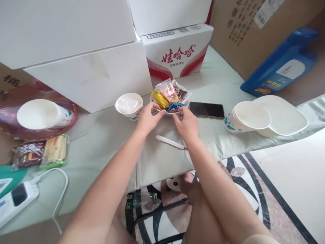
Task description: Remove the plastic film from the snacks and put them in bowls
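At the near rim of a round white bowl (188, 103) on the pale green cloth-covered worktop (101, 149), both hands work from opposite sides. Left hand (149, 118) is at the left front, right hand (186, 123) at the right front. Fingers on both are curled and partly spread; can't tell if they pinch the rim or only touch the blue shiny snack packet (175, 107) that lies between them at the front of the bowl. Two-sided placement probably keeps the bowl from skidding on the smooth cloth.

Bowl carries a loose heap: yellow wrapped snack (161, 99) on the left, clear-wrapped pink snack (167, 91) at the top, dark-and-white packet (181, 91) at the right back. Slick wrappers, steep pile — likely why the touch looks light.

White paper cup with clear plastic inside (129, 103) stands just left, partly behind the left hand; contact unclear. Black flat phone (207, 109) lies just right of the bowl. White-handled slim tool (169, 141) lies in front — far end hidden by the right forearm.
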The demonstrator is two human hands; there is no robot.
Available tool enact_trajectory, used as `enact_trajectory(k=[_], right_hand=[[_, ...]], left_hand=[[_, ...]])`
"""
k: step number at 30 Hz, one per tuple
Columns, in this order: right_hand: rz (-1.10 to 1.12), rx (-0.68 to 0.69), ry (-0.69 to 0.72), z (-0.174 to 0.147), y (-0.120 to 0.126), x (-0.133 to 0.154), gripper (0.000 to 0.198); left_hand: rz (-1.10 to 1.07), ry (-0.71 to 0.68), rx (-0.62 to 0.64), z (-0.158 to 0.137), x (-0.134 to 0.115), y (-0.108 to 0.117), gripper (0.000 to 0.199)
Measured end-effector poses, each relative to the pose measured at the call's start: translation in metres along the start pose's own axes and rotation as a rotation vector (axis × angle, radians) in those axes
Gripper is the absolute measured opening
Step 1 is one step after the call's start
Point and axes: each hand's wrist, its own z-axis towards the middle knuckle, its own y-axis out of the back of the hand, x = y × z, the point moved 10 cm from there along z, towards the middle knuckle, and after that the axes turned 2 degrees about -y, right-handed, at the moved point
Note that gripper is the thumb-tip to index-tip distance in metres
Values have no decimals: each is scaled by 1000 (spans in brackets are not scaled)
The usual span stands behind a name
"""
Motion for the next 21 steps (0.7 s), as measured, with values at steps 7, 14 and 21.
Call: enact_trajectory(k=[7, 14, 21], right_hand=[[-514, 159, 5, 52, 8, 18, 37], [-589, 205, 139, 143, 56, -1, 54], [-868, 198, -54, 193, 117, -57, 62]], left_hand=[[39, 3, -40, 45, -2, -10, 26], [-45, -30, 26, 104, -27, -80, 26], [-63, -148, 92, 157, -75, -170, 23]])
